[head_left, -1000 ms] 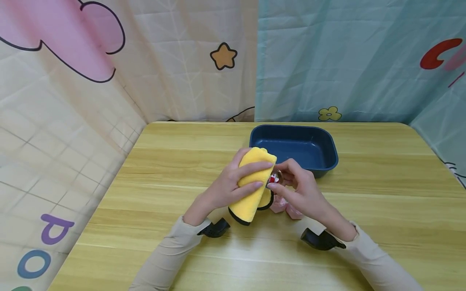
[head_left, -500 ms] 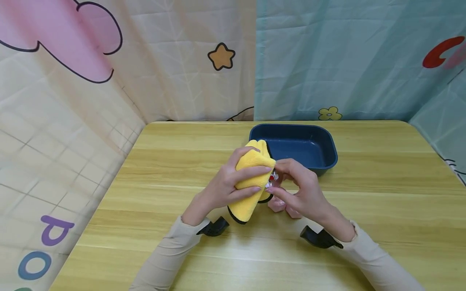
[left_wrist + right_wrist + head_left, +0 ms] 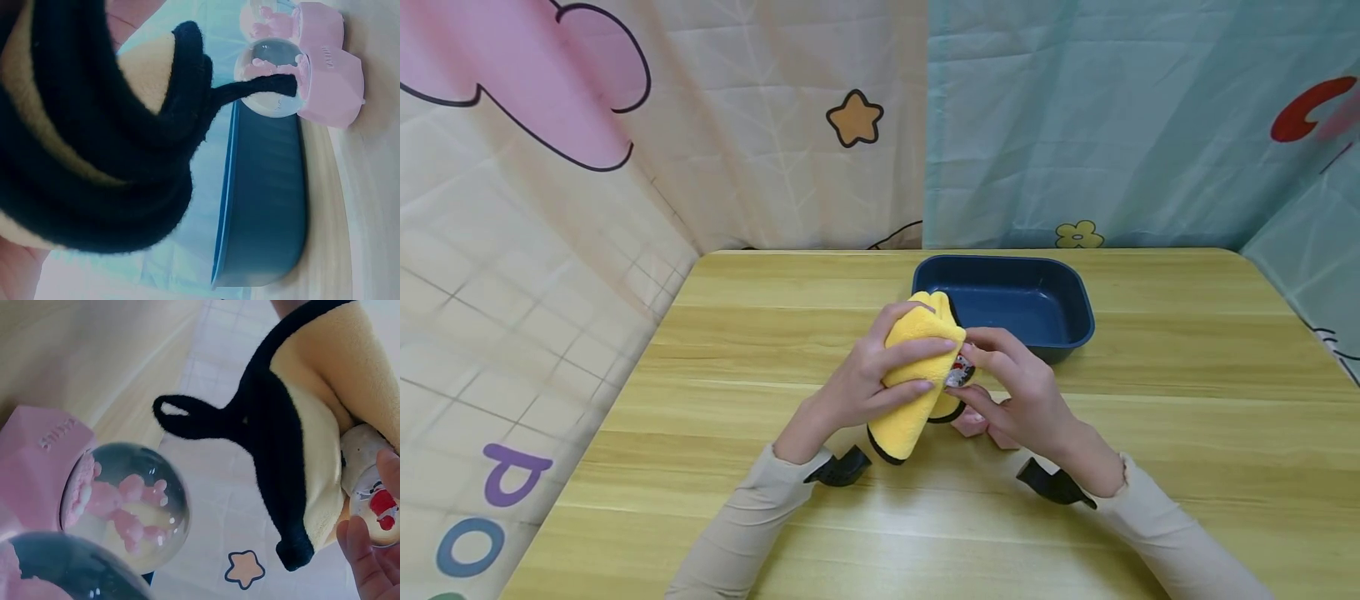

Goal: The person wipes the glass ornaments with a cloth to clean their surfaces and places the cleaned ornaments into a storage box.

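Right fingers (image 3: 996, 364) pinch globe (image 3: 959, 372) — cloth (image 3: 916, 376) (yellow) seemingly touching

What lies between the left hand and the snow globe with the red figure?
The black-trimmed yellow towel: the head view shows the left hand gripping it; the right wrist view, the snow globe against its folds.

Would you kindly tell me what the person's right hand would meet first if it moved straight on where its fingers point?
Beyond the small globe that the right hand pinches, it would probably meet the yellow cloth held by the left hand, though exact depth is hard to judge.
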The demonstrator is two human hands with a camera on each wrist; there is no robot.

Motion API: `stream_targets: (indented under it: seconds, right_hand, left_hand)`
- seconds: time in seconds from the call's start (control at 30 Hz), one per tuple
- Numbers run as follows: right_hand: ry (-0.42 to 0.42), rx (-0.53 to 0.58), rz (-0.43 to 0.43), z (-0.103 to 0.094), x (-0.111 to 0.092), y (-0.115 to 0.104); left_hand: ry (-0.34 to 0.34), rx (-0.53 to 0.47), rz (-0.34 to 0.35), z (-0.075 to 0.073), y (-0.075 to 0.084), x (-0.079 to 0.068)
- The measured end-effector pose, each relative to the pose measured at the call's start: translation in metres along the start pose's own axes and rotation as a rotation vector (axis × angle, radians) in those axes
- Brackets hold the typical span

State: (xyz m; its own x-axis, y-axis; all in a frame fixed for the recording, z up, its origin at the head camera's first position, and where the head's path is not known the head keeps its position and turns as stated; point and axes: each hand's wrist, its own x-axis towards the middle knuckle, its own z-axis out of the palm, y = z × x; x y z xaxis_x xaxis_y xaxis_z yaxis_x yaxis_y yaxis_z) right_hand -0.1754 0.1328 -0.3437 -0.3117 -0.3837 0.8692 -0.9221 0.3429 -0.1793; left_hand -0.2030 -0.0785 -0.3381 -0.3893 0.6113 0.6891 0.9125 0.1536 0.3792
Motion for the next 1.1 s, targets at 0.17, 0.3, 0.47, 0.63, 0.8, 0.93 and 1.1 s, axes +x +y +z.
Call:
stream_targets:
  seconds: [0.17, 0.3, 0.47, 0.63, 0.8, 0.93, 1.1]
  right_hand:
    - [0.015, -0.059, -0.071, 0.0016, -0.0003, 0.0004]
    - [0.013, -0.109, -0.108, 0.0028, -0.0011, -0.0018]
    - [0.013, -0.144, -0.137, 0.0042, -0.0015, -0.0042]
    - [0.022, -0.139, -0.149, 0.0055, -0.0012, -0.0056]
    - [0.026, -0.084, -0.126, 0.0057, -0.0007, -0.0046]
    - [0.032, -0.012, -0.093, 0.0047, -0.0001, -0.0045]
    - [0.017, 0.045, -0.047, 0.0032, -0.0004, -0.0051]
  left_hand:
    - [-0.008, -0.020, -0.015, 0.0002, 0.0001, -0.0014]
    - [-0.019, -0.058, -0.046, 0.0003, 0.0003, -0.0033]
    - [-0.024, -0.096, -0.068, 0.0000, 0.0010, -0.0053]
    - [-0.025, -0.106, -0.073, -0.0012, 0.0027, -0.0065]
    - [-0.042, -0.125, -0.097, -0.0029, 0.0056, -0.0060]
    - [-0.053, -0.133, -0.117, -0.0031, 0.0068, -0.0058]
    - [-0.059, -0.144, -0.126, -0.0029, 0.0068, -0.0058]
